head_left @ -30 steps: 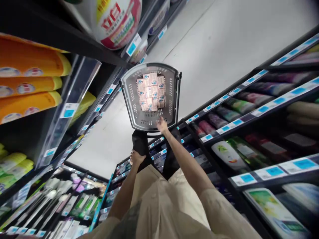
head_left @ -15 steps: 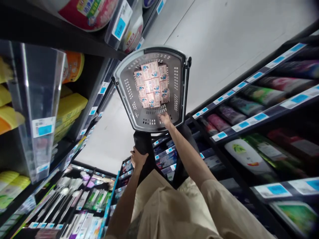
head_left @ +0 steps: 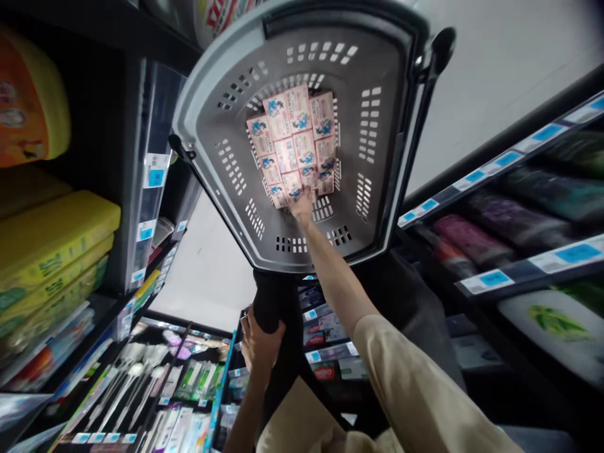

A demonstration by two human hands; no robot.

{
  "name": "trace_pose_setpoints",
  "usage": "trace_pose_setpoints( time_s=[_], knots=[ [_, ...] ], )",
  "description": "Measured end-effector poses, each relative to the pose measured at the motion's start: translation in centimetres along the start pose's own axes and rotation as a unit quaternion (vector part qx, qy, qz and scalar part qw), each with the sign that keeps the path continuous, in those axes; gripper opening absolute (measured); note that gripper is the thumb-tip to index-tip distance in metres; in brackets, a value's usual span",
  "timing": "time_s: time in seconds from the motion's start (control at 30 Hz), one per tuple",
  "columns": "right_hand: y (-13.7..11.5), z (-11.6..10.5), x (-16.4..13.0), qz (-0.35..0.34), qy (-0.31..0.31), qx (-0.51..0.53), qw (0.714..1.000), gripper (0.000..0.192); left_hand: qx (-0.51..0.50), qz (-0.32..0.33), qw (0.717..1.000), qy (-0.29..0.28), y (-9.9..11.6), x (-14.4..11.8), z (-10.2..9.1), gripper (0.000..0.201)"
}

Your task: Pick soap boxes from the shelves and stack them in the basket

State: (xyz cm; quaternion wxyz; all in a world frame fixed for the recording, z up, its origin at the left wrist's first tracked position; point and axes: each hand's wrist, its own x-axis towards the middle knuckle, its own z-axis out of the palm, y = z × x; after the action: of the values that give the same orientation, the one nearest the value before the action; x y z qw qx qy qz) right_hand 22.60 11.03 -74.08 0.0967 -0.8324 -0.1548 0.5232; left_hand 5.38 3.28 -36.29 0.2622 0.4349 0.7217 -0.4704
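far to the left of both hands, yellow packs (head_left: 51, 239) lie stacked on a dark shelf, with an orange pack (head_left: 28, 107) above them and small blue price tags (head_left: 146, 233) along the shelf edges. lower down on that side hang rows of toothbrushes (head_left: 123, 390) and slim boxes.

the left hand (head_left: 259, 343) sits low, below the basket, with its fingers closed around the black handle (head_left: 271, 299) that runs down from the basket's near edge.

straight above that hand is the grey basket (head_left: 226, 126), tilted so its inside faces the camera, with slotted walls and a black hinge knob at its upper right corner. the pink boxes (head_left: 295, 141) lie packed in rows flat on the basket floor, just beyond the right hand.

the right hand (head_left: 302, 204) reaches up into the basket on a bare forearm with a beige sleeve (head_left: 415, 390) behind it. its fingertips touch the nearest row of pink boxes; i cannot tell whether they pinch one or only rest on it. the near basket wall lies under the wrist.

to the right of that arm run more dark shelves with blue tags (head_left: 495, 277) and blurred bottles (head_left: 472, 242), one white and green.
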Motion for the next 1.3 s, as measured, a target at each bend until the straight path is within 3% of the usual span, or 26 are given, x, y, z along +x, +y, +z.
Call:
trace_pose_setpoints(
  time_s=[0.13, 0.4, 0.63, 0.83, 0.97, 1.2, 1.3],
  knots=[
    [-0.7, 1.6, 0.1, 0.035, 0.024, 0.010, 0.999, 0.080, 0.016, 0.016, 1.000, 0.009, -0.1, 0.3, -0.2, 0.081],
    [-1.7, 0.2, 0.7, 0.082, 0.036, 0.013, 0.996, 0.065, 0.004, 0.049, 0.998, 0.026, -0.2, 1.2, -1.2, 0.078],
    [-2.3, 1.9, 0.1, 0.137, 0.073, 0.046, 0.987, 0.065, -0.010, 0.047, 0.999, 0.025, 0.2, 1.2, -1.3, 0.078],
    [-0.6, 0.5, 0.5, 0.099, 0.062, 0.010, 0.993, 0.067, -0.010, 0.036, 0.999, 0.024, 0.5, 0.8, -0.9, 0.078],
    [0.0, -0.1, 0.5, 0.100, 0.061, 0.003, 0.993, 0.058, -0.014, 0.041, 0.999, 0.029, 0.7, 0.4, -0.6, 0.077],
    [-0.6, 0.1, 0.7, 0.107, 0.033, 0.134, 0.985, 0.056, -0.021, 0.038, 0.999, 0.025, 0.6, 0.1, 0.1, 0.075],
    [-1.0, 0.3, 0.5, 0.125, 0.049, 0.147, 0.980, 0.054, -0.019, 0.046, 0.998, 0.031, 0.7, 0.2, 0.0, 0.074]
  ],
)
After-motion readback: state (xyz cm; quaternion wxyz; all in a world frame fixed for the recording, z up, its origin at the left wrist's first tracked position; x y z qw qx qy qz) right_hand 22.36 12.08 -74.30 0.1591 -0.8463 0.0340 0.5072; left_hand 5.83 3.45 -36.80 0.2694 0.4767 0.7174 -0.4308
